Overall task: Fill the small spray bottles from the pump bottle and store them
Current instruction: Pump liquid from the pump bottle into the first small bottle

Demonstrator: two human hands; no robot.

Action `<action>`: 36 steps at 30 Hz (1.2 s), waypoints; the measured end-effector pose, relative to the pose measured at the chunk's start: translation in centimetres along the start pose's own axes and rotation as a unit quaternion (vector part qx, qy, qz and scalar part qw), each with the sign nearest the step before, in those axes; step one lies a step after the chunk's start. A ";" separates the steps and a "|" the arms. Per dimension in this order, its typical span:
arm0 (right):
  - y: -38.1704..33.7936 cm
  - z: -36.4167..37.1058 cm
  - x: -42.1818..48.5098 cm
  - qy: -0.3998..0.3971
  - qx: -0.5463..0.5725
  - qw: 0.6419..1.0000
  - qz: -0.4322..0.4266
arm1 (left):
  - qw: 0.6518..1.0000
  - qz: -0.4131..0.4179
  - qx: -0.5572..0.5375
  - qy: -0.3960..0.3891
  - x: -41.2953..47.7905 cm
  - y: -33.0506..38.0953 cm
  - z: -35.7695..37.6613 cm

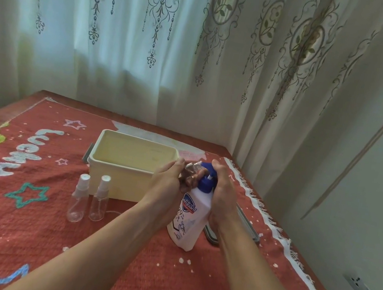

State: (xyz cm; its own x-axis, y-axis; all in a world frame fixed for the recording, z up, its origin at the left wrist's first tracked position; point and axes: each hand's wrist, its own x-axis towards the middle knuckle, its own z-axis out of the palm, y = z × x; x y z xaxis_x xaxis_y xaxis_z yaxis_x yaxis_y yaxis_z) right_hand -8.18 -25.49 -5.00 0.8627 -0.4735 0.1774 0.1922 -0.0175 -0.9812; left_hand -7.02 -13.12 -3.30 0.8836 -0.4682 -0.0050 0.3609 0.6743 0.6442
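Head view, from where I watch: a table under a red woven cloth (23,231) stitched with stars and fringed in white, set against sheer embroidered curtains (151,39) and a pale wall. A cream plastic bin (115,183) sits open at centre, with two clear small spray bottles (89,198) upright just before it. My right hand (224,194) clasps the blue pump head of the white pump bottle (188,224), which tilts on the cloth; my left hand (167,186) grips a small clear bottle (191,174) at its spout.
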 end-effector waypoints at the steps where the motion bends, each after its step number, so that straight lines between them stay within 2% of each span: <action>1: 0.0 0.0 0.1 0.002 0.000 1.000 0.000 | 1.000 0.000 -0.003 0.004 0.1 -0.1 0.0; 36: 0.8 -0.1 0.6 -0.020 0.000 1.000 -0.002 | 1.000 0.011 -0.005 0.011 0.1 0.0 0.1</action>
State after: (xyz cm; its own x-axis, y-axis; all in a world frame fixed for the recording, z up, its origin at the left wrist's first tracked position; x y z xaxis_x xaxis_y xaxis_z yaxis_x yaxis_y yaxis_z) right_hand -7.52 -25.91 -5.69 0.8800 -0.4382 0.1834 0.1948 -0.0193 -0.9807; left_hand -7.00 -13.25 -3.20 0.8978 -0.4403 -0.0085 0.3445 0.6903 0.6363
